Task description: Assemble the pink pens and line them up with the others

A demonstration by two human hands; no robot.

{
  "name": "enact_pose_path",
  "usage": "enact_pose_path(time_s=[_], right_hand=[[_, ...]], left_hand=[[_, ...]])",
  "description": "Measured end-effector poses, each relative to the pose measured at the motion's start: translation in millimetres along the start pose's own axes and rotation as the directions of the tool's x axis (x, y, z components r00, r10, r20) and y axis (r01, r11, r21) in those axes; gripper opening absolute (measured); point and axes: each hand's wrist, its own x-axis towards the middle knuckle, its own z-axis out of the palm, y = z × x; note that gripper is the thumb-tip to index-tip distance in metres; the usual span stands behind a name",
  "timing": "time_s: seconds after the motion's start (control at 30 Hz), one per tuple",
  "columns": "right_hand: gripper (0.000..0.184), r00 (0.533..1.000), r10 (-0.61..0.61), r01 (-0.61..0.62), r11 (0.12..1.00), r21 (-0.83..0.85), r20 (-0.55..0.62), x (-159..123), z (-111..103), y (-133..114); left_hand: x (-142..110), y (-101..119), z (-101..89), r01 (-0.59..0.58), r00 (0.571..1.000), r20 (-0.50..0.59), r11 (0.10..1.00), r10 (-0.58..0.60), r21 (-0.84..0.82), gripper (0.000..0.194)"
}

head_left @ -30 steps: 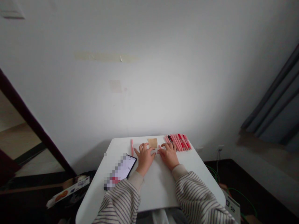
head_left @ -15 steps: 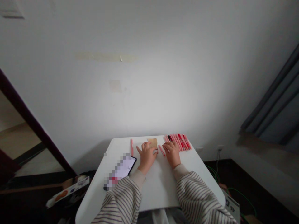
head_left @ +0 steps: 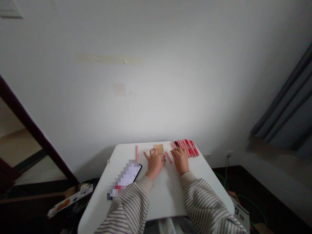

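Note:
Between my hands a pink pen (head_left: 168, 157) lies slanted on the white table (head_left: 168, 195). My left hand (head_left: 155, 161) rests just left of it, fingers spread and bent, its fingertips over the near edge of a small tan paper piece (head_left: 159, 148). The thumb side comes close to the pen; whether it touches cannot be made out. To the pen's right, my right hand (head_left: 180, 160) has its fingers bent loosely toward it, and nothing shows in them. Several pink and red pens (head_left: 191, 148) lie in a row just beyond that hand.
Another pink pen (head_left: 137, 153) lies alone toward the table's back left. A phone (head_left: 130, 175), partly pixelated, is beside my left forearm. The wall (head_left: 156, 107) rises directly behind the table. Green cables (head_left: 223, 182) run along the floor at the right.
My left hand has shifted very slightly, its fingers a bit more lifted and spread. My right hand is almost unchanged, and the pens lie as before. The view has moved slightly.

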Motion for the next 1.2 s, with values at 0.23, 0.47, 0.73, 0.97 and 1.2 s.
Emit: enact_pose_path(time_s=[0.23, 0.47, 0.73, 0.97, 1.2], right_hand=[[0.018, 1.0, 0.001, -0.001, 1.0, -0.023, -0.001, 0.1, -0.9, -0.9], [0.016, 1.0, 0.007, -0.007, 1.0, -0.029, 0.012, -0.1, -2.5, -2.1], [0.017, 0.999, 0.025, -0.025, 0.999, -0.02, 0.022, 0.3, -2.5, -2.1], [0.016, 0.999, 0.031, -0.031, 1.0, -0.006, 0.024, 0.2, -2.9, -3.2], [0.014, 1.0, -0.002, 0.002, 1.0, -0.015, -0.008, -0.2, -0.1, -0.7]], left_hand=[[-1.5, 1.8, -2.5, -0.006, 1.0, 0.017, 1.0, 0.007, -0.025, 0.027], [-1.0, 4.0, -7.7, -0.009, 1.0, 0.024, 1.0, 0.01, -0.005, 0.02], [-1.1, 1.4, -8.0, -0.022, 1.0, 0.011, 0.998, 0.023, -0.066, 0.019], [-3.2, 4.6, -13.4, -0.035, 0.999, 0.011, 0.999, 0.036, -0.042, 0.02], [-0.8, 3.7, -6.2, -0.067, 0.998, 0.001, 0.997, 0.067, -0.047, 0.013]])
